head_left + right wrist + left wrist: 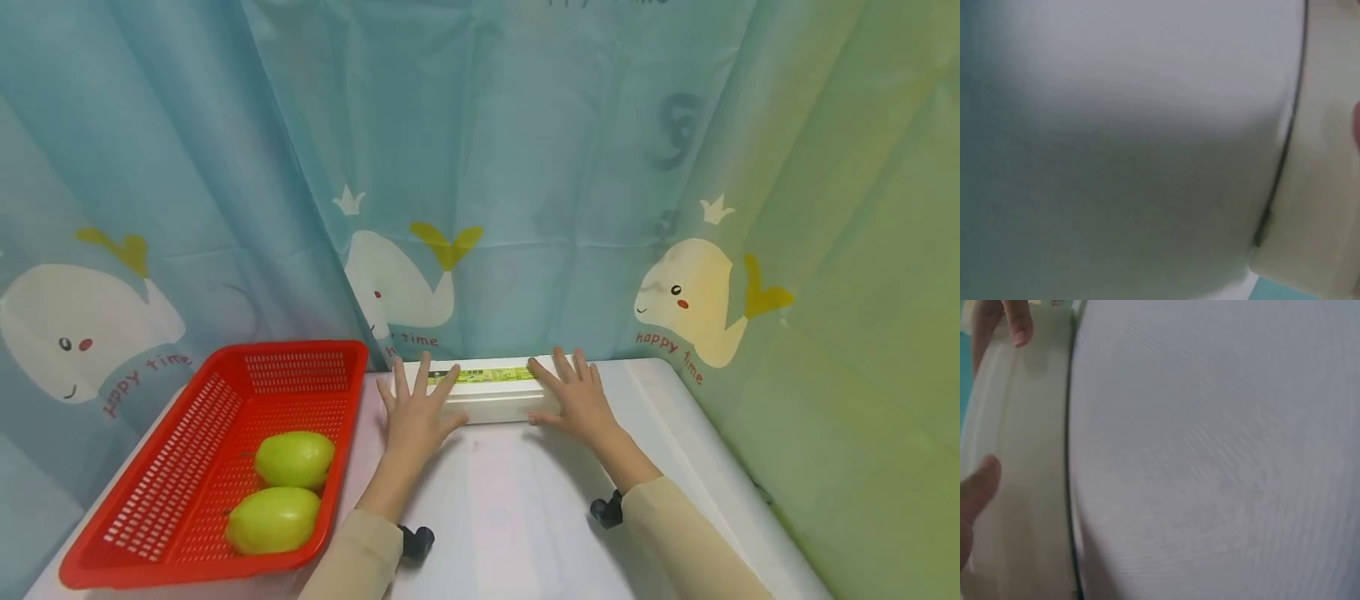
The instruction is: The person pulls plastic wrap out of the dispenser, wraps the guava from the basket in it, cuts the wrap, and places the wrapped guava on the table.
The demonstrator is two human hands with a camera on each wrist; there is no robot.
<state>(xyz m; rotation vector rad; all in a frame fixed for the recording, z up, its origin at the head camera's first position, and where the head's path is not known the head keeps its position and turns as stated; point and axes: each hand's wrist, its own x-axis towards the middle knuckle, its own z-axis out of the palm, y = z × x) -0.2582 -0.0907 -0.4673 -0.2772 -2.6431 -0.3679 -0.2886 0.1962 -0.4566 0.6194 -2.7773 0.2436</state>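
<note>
Touching long white smooth-sided box, mid-frame | left hand, right hand: grips spread, uncurled | uneven push could skew it

A long, narrow white box with a yellow-green printed label on top lay level, its length running from nine to three o'clock, near the twelve o'clock edge of the table. A thin dark strip followed its lower edge. The left hand spread over its nine o'clock end, the right hand over its three o'clock end.
</note>
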